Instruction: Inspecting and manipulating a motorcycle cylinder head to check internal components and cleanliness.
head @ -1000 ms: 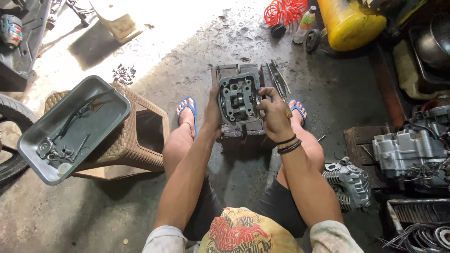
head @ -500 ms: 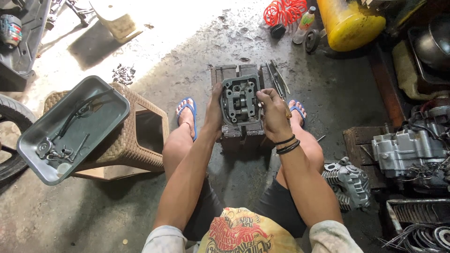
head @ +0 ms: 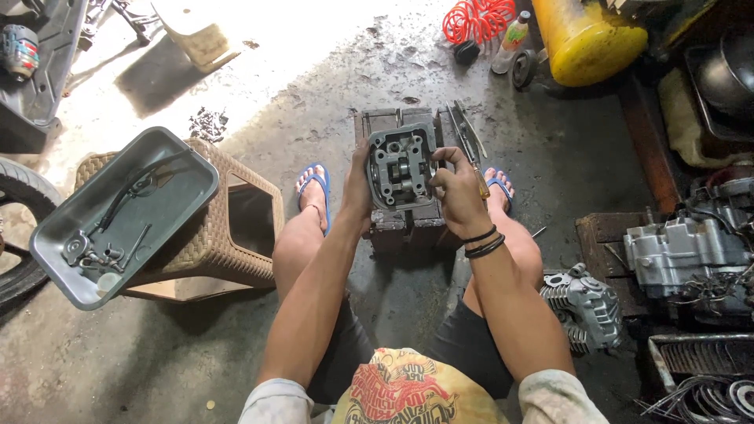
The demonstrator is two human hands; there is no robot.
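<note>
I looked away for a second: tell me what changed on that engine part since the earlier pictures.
Little. The right hand shifted slightly at the right edge of the cylinder head; the left hand kept gripping its left side. The head stayed on its block, the grey tray on the stool.

Stained concrete floor (head: 330, 71), sunlit patch, wicker stool (head: 220, 243).

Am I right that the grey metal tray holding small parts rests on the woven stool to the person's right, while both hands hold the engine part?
Not quite: the head view shows the tray on the woven stool to the person's left. Both hands, left and right, do hold the engine part.
</note>
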